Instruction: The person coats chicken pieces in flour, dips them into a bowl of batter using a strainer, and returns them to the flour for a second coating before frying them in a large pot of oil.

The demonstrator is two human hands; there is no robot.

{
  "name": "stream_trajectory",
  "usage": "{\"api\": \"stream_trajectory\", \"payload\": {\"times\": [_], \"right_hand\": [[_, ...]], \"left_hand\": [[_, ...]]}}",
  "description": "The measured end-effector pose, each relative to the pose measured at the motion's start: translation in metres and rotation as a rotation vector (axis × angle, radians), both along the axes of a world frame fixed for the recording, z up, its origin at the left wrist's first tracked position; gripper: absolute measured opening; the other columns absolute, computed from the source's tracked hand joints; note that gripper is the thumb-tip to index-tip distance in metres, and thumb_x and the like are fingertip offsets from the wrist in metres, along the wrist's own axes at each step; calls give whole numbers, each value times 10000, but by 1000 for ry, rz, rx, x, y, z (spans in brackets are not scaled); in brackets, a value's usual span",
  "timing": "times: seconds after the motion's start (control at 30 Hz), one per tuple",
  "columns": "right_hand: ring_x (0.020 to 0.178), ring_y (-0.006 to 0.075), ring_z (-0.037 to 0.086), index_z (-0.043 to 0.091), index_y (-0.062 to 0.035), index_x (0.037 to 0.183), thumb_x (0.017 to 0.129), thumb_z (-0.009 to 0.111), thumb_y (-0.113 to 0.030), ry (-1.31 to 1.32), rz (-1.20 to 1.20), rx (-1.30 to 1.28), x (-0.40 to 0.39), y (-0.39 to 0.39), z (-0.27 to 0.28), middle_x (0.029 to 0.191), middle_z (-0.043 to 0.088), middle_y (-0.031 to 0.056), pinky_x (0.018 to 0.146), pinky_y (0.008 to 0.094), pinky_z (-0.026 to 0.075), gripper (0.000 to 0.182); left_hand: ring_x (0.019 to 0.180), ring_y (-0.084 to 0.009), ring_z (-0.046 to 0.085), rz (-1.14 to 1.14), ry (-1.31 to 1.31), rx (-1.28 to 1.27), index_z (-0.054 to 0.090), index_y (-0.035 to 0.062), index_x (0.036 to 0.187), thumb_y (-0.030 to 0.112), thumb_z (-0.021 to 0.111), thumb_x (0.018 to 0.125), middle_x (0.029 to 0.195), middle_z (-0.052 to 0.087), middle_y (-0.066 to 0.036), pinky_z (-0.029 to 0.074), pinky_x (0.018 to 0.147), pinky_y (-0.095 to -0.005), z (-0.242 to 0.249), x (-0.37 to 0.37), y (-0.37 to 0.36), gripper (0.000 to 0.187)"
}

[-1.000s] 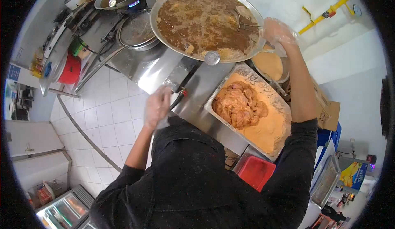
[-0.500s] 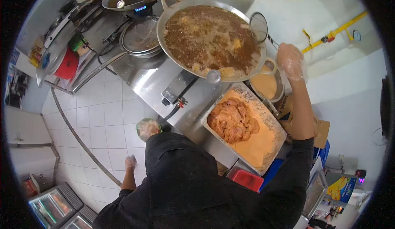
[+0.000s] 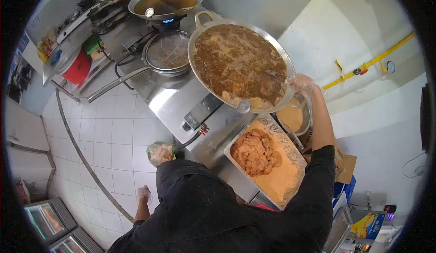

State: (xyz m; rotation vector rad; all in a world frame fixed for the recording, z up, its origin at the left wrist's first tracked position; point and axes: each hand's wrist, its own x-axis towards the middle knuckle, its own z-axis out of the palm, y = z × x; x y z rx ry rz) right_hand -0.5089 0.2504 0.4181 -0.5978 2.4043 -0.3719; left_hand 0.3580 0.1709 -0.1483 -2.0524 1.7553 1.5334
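Observation:
My right hand (image 3: 303,86), in a clear plastic glove, is closed round the handle of a wire-mesh skimmer (image 3: 275,74). The skimmer's head is down in the bubbling brown oil of a large two-handled wok (image 3: 236,62), and most of it is hidden. Pale pieces of food float near the front rim, where a round dial thermometer (image 3: 244,106) is fixed. Low at my side, over the floor, hangs my gloved left hand (image 3: 144,193); its fingers look loosely apart, with nothing visible in them.
Below the wok stands a metal tray (image 3: 290,194) with raw coated meat (image 3: 254,153) and orange flour, beside a pot of batter (image 3: 290,118). A strainer (image 3: 169,51) rests on a bowl to the left. A second oil wok (image 3: 165,2) stands behind. A hose (image 3: 86,155) crosses the floor.
My right hand has come down and left, and the skimmer has gone from above the wok's rim into the oil. The view has shifted slightly. My left hand still hangs low.

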Motion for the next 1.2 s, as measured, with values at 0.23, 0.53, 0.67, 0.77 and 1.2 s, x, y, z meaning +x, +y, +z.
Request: {"api": "stream_trajectory", "payload": {"times": [0.23,0.53,0.67,0.77,1.2], "right_hand": [[671,101,473,649,-118,865,919,727,-405,-171,-70,-185,12,-27,-21,763,564,-10,613,299,381,303],[569,47,433,691,-126,922,891,752,-461,-153,-121,-271,39,-27,-28,738,562,-57,479,250,317,342],[671,70,469,690,-138,970,868,756,-502,-210,-184,-362,53,-29,-50,841,579,-38,572,282,370,384],[699,91,466,684,-142,959,865,754,-510,-266,-228,-400,54,-18,-50,859,573,-36,612,290,377,386],[669,263,618,720,5,861,933,687,-361,335,46,-255,61,-10,-37,724,665,157,643,405,501,375]], "left_hand": [[662,-260,668,132,69,-25,658,47,806,162,519,955,736,694,-123,533,651,-415,-9,-23,-30,234],[765,-311,714,102,-5,30,675,43,849,227,594,929,797,724,-151,564,721,-429,10,-25,-25,216],[942,-346,736,-701,-384,-158,700,62,965,223,625,920,920,750,-171,593,846,-417,-4,-13,-22,184],[1013,-339,726,-325,-181,51,701,55,1018,193,626,911,1007,750,-177,589,888,-406,-17,-17,-29,190],[899,-261,731,-143,13,5,665,89,1000,190,598,937,904,742,-111,583,758,-410,-34,-25,-80,137]]}}
